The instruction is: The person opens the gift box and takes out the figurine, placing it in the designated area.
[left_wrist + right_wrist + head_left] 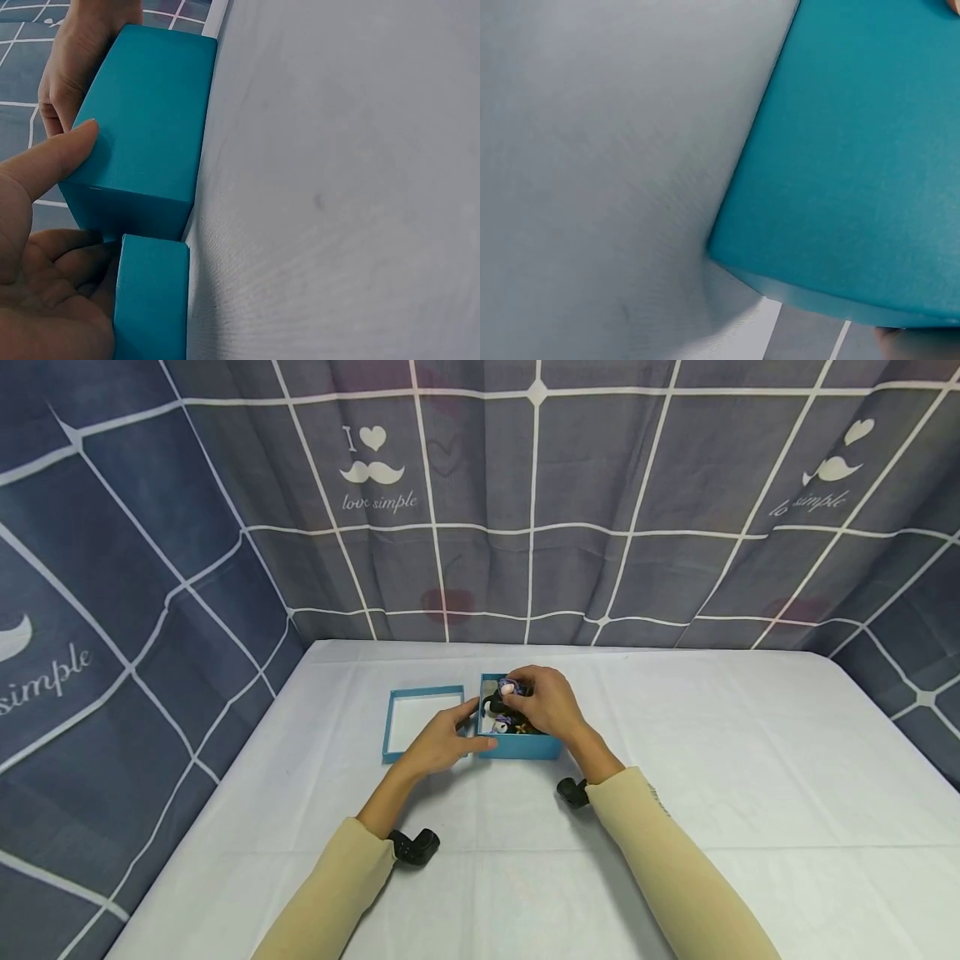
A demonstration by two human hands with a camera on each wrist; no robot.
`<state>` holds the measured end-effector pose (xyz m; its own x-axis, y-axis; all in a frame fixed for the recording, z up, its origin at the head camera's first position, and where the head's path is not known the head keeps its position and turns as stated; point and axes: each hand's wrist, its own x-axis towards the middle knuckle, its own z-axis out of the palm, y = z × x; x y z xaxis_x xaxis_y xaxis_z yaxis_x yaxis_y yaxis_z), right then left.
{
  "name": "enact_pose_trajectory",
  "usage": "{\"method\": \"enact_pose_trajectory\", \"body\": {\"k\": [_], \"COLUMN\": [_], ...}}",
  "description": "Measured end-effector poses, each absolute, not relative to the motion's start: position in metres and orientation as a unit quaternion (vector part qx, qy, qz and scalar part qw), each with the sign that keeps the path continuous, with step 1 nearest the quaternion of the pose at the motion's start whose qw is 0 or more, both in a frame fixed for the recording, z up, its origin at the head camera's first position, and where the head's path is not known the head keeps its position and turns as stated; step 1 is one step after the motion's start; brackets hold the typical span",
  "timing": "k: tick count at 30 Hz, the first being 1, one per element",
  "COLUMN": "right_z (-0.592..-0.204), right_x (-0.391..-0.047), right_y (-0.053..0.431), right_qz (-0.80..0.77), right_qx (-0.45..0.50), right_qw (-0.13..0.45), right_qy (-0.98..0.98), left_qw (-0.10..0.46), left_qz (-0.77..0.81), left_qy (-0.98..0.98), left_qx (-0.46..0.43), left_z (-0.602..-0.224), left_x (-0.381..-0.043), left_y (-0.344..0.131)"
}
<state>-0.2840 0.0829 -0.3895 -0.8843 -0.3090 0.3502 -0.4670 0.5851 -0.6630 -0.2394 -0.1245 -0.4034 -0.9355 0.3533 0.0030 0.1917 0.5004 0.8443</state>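
A teal box [519,747] without its lid on stands on the white table, with several small dark figurines [501,725] inside. My left hand [441,742] holds the box at its near left corner. In the left wrist view its thumb [71,154] presses the front wall, and the other fingers lie along the left side. Reaching in from the right, my right hand [551,702] pinches a small purple and white figurine [507,688] over the box opening. The right wrist view shows mostly the box's front wall [855,172], with the fingers largely out of sight.
The shallow teal lid [386,727] lies with its white inside up, close against the box's left side and partly behind my left hand. White cloth covers the table [720,760]. A grey checked curtain [480,568] hangs along the back and sides.
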Motion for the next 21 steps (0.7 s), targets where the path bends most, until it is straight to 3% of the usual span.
{"method": "enact_pose_trajectory", "body": {"k": [21], "right_z": [-0.3898], "right_x": [-0.2821], "right_y": [0.0857], "right_qz": [0.472], "right_qx": [0.209], "right_qw": [0.089], "right_qy": [-0.852], "left_qw": [0.068], "left_qz": [0.395], "left_qy": [0.9], "left_qx": [0.17], "left_z": [-0.4005], "left_x": [-0.2344], "left_y": [-0.1243]}}
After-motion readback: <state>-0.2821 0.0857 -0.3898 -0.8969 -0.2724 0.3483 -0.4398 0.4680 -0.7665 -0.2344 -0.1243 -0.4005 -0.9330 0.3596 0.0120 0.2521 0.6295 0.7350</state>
